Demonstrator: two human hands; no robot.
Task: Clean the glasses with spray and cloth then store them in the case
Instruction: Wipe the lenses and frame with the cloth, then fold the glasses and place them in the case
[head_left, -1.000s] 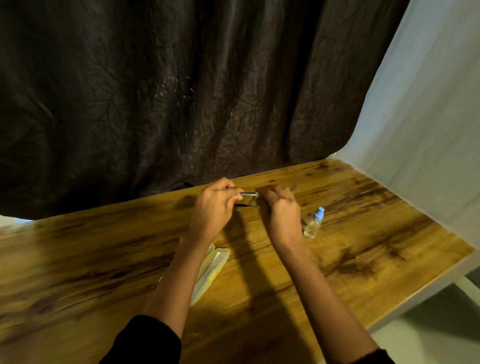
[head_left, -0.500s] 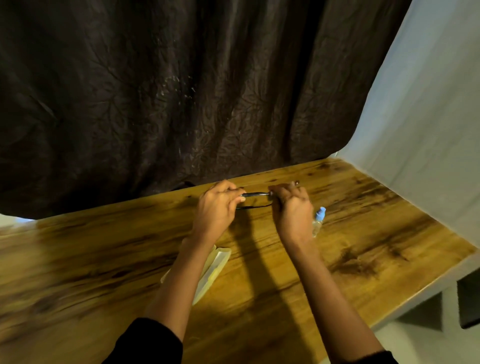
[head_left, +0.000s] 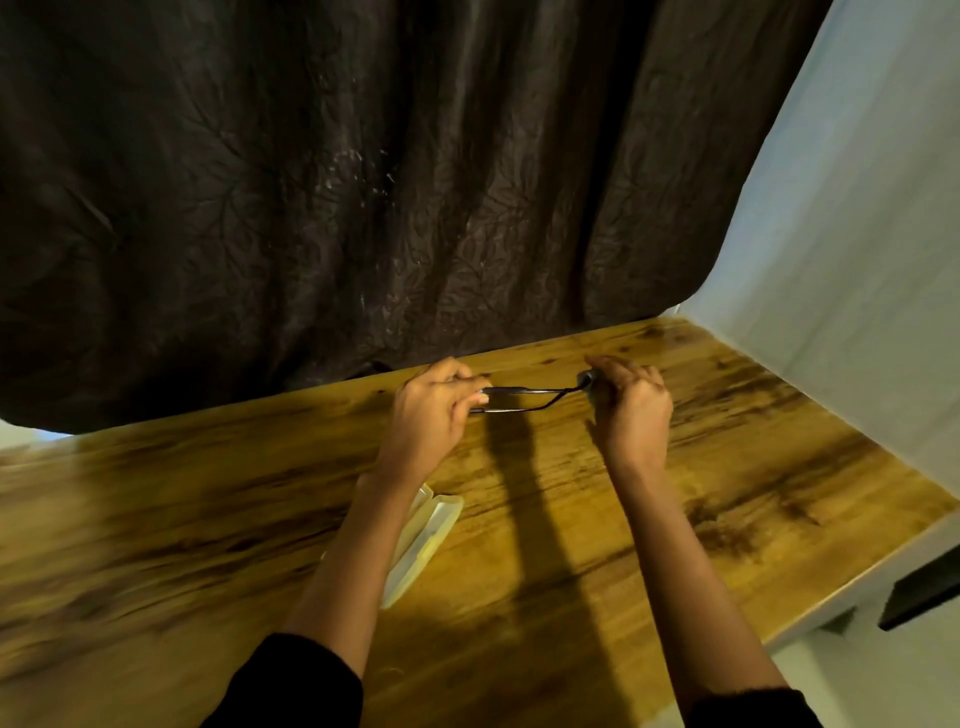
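Note:
Dark thin-framed glasses (head_left: 519, 400) are held above the wooden table (head_left: 727, 467), their two temple arms stretched out between my hands. My left hand (head_left: 431, 415) pinches the temple tips. My right hand (head_left: 631, 410) is closed around the front of the frame, where a small grey patch (head_left: 587, 383) shows; I cannot tell whether it is a lens or a cloth. A pale yellow glasses case (head_left: 426, 540) lies open on the table, partly under my left forearm. The spray bottle is hidden.
A dark crinkled curtain (head_left: 363, 208) hangs right behind the table's far edge. A white sheet (head_left: 857, 260) covers the wall on the right. The table's right edge (head_left: 883, 571) drops off near a dark object (head_left: 919, 592).
My right hand has moved to the right, away from the left, so the temple arms now span the gap. The spray bottle seen beside my right hand earlier is now out of sight.

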